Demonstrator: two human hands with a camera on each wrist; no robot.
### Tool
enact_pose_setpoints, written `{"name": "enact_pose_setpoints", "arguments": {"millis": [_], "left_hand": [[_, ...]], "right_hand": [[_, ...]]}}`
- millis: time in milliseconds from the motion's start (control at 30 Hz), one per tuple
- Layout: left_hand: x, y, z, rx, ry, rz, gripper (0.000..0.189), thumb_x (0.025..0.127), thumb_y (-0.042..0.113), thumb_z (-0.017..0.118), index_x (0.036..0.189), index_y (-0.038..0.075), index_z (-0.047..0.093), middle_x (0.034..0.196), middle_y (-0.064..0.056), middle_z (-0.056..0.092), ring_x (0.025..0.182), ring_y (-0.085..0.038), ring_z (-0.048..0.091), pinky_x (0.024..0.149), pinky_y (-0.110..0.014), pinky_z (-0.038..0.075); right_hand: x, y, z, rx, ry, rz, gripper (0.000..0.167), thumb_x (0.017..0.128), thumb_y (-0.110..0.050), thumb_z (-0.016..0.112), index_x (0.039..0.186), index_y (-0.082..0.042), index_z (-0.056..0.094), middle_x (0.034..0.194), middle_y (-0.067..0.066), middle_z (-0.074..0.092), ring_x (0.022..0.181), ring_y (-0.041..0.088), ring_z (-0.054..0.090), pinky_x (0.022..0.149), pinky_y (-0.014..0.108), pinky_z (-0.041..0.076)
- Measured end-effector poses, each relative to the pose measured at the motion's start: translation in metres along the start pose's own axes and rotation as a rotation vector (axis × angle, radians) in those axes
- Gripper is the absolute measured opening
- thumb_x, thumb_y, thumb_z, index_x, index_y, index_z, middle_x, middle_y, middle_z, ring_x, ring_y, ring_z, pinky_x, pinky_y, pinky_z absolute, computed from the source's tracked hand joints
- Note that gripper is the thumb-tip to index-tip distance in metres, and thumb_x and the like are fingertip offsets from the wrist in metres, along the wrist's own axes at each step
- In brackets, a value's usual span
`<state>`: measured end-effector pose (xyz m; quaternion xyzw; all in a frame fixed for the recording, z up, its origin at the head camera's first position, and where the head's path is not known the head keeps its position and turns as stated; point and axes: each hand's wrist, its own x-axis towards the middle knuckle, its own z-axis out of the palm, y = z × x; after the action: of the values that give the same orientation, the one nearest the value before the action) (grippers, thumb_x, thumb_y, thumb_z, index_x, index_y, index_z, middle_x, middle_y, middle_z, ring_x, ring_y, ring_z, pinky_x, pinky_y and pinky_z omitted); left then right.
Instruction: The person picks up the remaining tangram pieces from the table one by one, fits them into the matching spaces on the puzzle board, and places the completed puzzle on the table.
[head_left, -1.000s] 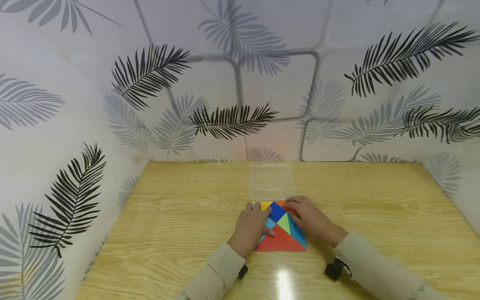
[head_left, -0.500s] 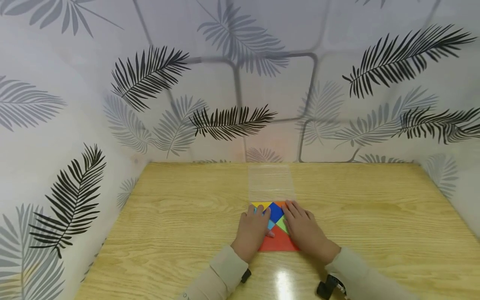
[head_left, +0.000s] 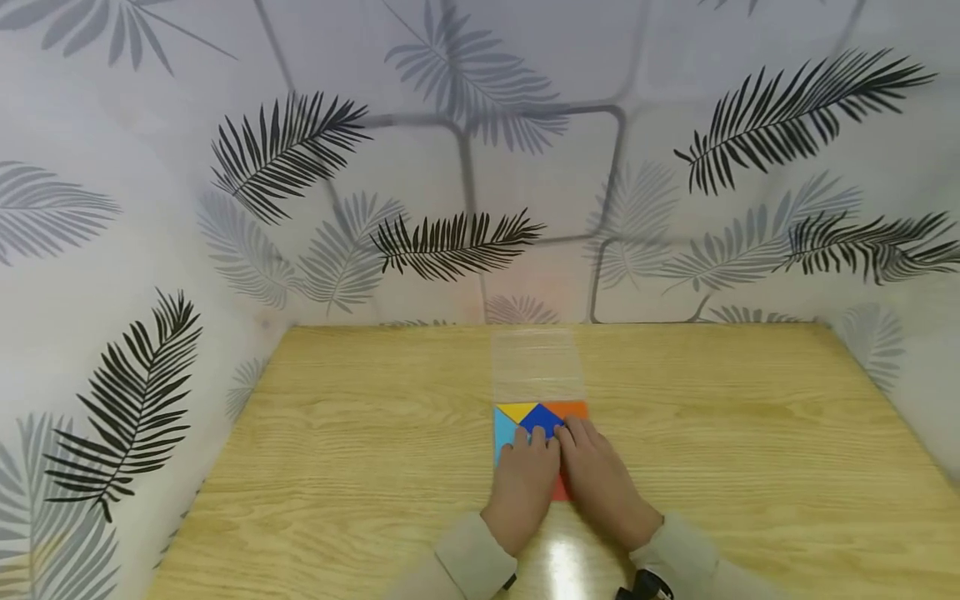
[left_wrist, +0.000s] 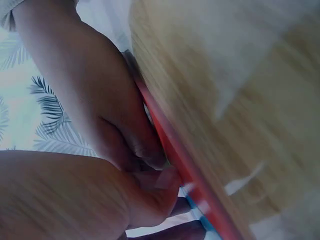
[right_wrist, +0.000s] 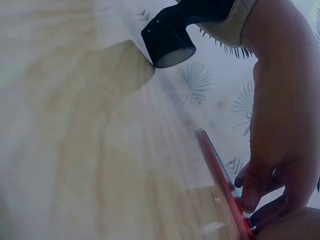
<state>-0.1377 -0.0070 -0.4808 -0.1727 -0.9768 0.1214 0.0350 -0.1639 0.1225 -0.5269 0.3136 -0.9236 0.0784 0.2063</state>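
A square tangram of coloured pieces (head_left: pixel 504 435) lies flat on the table, with yellow, dark blue, orange, light blue and red parts showing. My left hand (head_left: pixel 527 487) rests on its left and middle part, fingers pointing away from me. Beside it, touching, my right hand (head_left: pixel 603 485) lies over the right side, its fingertips near the blue and orange pieces. Both hands hide much of the front half. In the left wrist view the tangram's red edge (left_wrist: pixel 175 150) runs under the fingers; in the right wrist view the red side (right_wrist: pixel 217 170) shows low above the wood.
A clear plastic sheet (head_left: pixel 536 364) lies flat just behind the tangram. The wooden table (head_left: pixel 360 433) reaches back to a leaf-patterned curtain (head_left: pixel 420 167). A black wrist camera (head_left: pixel 645 586) sits at the right cuff.
My right hand has moved left and forward from the tangram's right edge onto its top. The left hand has shifted right and slightly nearer me, so the two now meet.
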Motion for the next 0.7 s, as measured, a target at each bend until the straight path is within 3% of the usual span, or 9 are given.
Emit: {"name": "enact_pose_setpoints", "arguments": {"millis": [133,267,433,533,700], "left_hand": [[-0.003,0.007,-0.005,0.035,-0.014,-0.006,0.026,0.094,0.026,0.055,0.118,0.016,0.059,0.102,-0.003,0.057,0.09,-0.019,0.055,0.068,-0.026,0.051],[-0.004,0.011,-0.005,0.061,-0.052,-0.004,0.03,0.094,0.025,0.056,0.121,0.013,0.058,0.113,-0.004,0.061,0.099,-0.02,0.058,0.077,-0.026,0.051],[-0.008,0.013,-0.004,0.06,-0.094,-0.001,0.046,0.09,0.04,0.058,0.125,0.011,0.058,0.126,-0.008,0.057,0.109,-0.026,0.057,0.079,-0.03,0.051],[-0.012,0.013,-0.003,0.04,-0.048,-0.008,0.045,0.086,0.045,0.061,0.117,0.011,0.062,0.118,-0.005,0.06,0.1,-0.023,0.058,0.071,-0.028,0.052],[-0.017,0.015,-0.003,0.006,0.007,-0.016,0.028,0.089,0.032,0.061,0.109,0.012,0.065,0.097,-0.002,0.053,0.083,-0.016,0.05,0.06,-0.025,0.049]], "right_hand": [[-0.006,-0.002,0.002,0.042,0.003,0.017,0.036,0.089,-0.01,0.053,0.118,0.011,0.055,0.117,0.024,0.053,0.111,0.036,0.05,0.098,0.044,0.038],[-0.012,-0.002,0.001,0.068,0.021,-0.003,0.04,0.091,-0.012,0.048,0.123,0.011,0.051,0.125,0.028,0.05,0.118,0.039,0.047,0.099,0.047,0.036],[-0.019,0.001,-0.001,0.058,-0.051,-0.042,0.05,0.101,-0.027,0.029,0.133,0.009,0.044,0.138,0.025,0.041,0.128,0.037,0.037,0.101,0.048,0.033],[-0.021,0.003,-0.002,0.072,-0.086,-0.04,0.053,0.103,-0.032,0.025,0.136,0.006,0.04,0.141,0.023,0.037,0.131,0.035,0.033,0.103,0.047,0.03],[-0.023,0.003,-0.005,0.07,-0.108,-0.016,0.049,0.101,-0.027,0.035,0.137,0.006,0.04,0.143,0.022,0.035,0.132,0.035,0.031,0.104,0.047,0.029]]}}
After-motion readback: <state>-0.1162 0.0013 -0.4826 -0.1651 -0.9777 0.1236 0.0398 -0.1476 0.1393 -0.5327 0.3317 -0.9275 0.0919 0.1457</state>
